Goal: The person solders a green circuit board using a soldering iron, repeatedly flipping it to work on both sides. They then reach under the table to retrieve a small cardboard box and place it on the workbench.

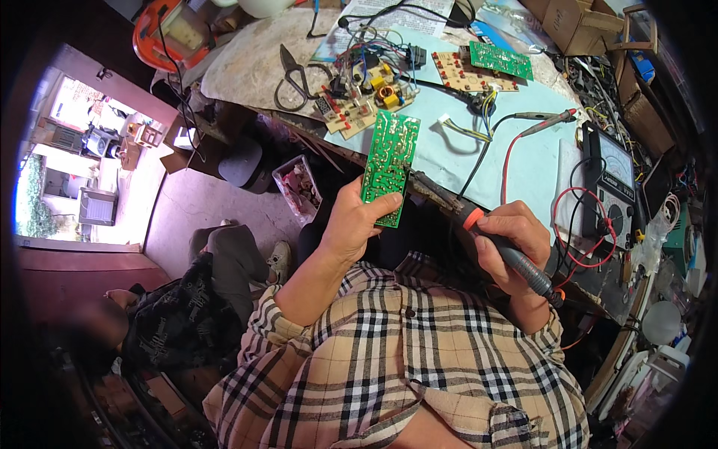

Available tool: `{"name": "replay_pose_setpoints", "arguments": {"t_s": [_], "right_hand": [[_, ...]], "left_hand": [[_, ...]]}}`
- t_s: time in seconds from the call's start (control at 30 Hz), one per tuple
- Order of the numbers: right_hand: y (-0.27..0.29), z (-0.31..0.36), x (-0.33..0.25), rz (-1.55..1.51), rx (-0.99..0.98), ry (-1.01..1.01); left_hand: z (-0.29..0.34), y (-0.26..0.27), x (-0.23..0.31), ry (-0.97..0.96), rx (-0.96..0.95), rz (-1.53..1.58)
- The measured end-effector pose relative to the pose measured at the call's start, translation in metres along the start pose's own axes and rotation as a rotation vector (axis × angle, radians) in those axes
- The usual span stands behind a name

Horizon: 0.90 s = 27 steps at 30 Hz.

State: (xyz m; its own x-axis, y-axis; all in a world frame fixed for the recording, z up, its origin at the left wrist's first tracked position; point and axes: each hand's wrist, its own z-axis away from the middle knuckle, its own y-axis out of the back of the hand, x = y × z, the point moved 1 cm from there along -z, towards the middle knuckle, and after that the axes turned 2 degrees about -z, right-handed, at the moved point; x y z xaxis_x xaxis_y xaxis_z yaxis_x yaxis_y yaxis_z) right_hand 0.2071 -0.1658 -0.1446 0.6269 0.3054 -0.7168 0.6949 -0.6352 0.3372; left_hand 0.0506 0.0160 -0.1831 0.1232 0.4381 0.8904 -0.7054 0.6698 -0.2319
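Note:
My left hand (350, 223) pinches the lower end of a narrow green circuit board (389, 157), thumb on its face. The board is held upright in the air by the near edge of the workbench, its side with many solder joints facing me. In my right hand (517, 238) is a soldering iron (526, 271) with a dark handle and an orange collar. Its metal tip points up and left and ends at the right edge of the board; whether it touches a joint I cannot tell.
On the workbench (441, 168) lie black scissors (293, 81), a wired component board (385, 96), another green board (502, 60), a white-plugged cable (452, 126) and red and black test probes (552, 121). An analog multimeter (618, 168) stands right. A person (183, 322) sits at left beyond a litter-filled bin (298, 187).

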Motion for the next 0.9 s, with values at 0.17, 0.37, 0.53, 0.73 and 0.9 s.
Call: {"name": "replay_pose_setpoints", "arguments": {"t_s": [0.17,0.37,0.53,0.73,0.9], "right_hand": [[0.0000,-0.0001,-0.0008,-0.025,0.032,-0.008],[-0.0010,-0.0008,-0.0003,-0.014,-0.005,0.005],[0.0000,0.0003,0.0000,-0.011,-0.008,0.004],[-0.0011,0.0005,0.0015,-0.014,0.013,0.020],[-0.0001,0.0002,-0.0002,-0.004,-0.007,0.015]], "left_hand": [[-0.0012,0.0008,-0.0023,0.000,-0.003,-0.002],[-0.0014,0.0001,-0.0037,-0.017,-0.003,0.014],[-0.0009,-0.0014,-0.0024,-0.024,0.002,0.005],[0.0005,-0.0022,-0.0012,-0.022,0.013,0.004],[0.0013,-0.0015,-0.0009,-0.043,0.000,-0.007]]}}
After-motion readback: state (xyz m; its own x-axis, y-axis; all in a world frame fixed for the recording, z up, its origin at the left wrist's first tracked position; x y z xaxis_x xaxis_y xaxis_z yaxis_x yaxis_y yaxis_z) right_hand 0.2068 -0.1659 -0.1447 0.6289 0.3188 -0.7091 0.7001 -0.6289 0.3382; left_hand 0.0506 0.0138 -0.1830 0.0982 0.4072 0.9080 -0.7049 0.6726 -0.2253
